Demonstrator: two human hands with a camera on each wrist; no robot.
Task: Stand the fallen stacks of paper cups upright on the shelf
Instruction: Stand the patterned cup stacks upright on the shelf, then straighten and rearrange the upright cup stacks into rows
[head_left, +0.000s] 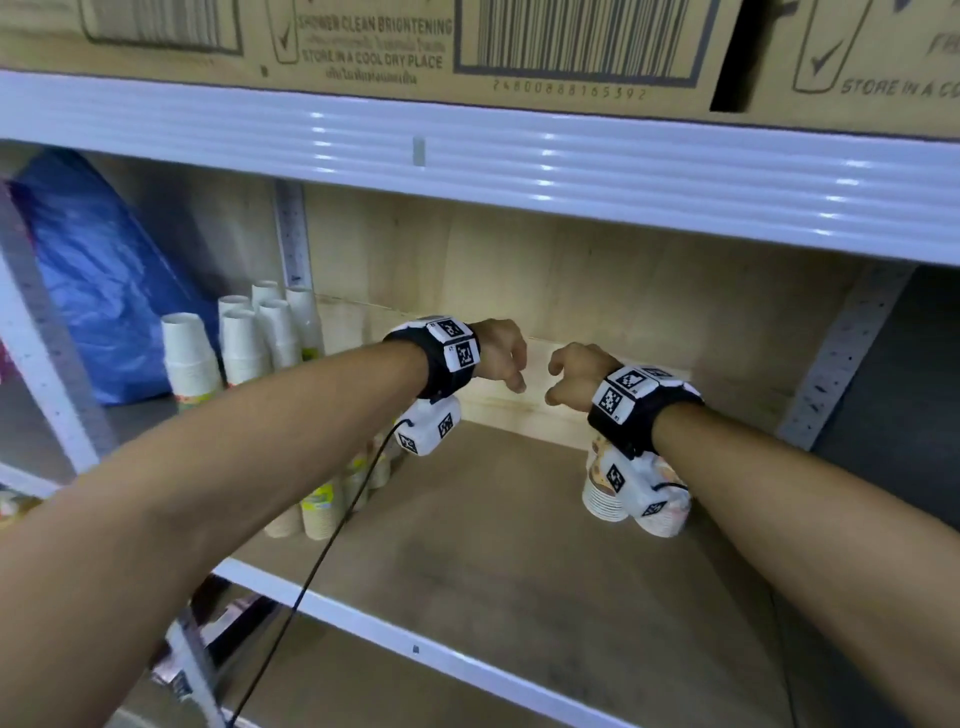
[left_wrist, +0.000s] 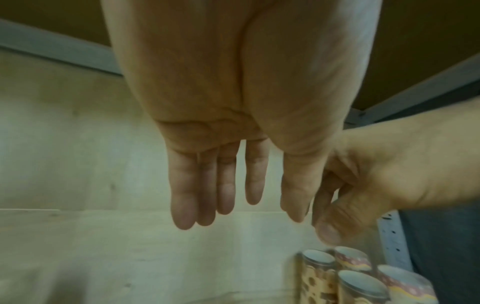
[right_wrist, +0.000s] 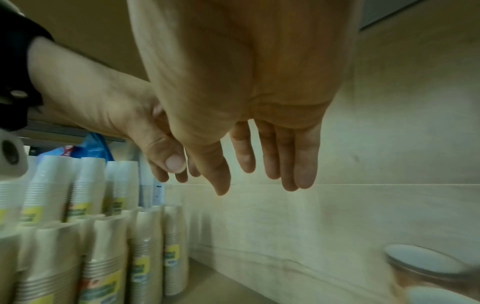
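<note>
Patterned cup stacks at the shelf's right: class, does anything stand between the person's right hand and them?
Nothing visible does. The right hand hangs open and empty above the patterned cup stacks, with only open air below the fingers. The left hand hangs beside it, not between.

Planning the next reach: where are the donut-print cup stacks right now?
In the head view the donut-print cup stacks stand on the shelf's right side, under the right hand, beside the perforated upright.

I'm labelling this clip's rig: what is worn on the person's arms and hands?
Both forearms are bare, with no sleeves or gloves. Each wrist carries a black strap topped with white blocks printed with black square codes. A white camera box with the same codes hangs under the left wrist, trailing a thin black cable. A matching box hangs under the right.
</note>
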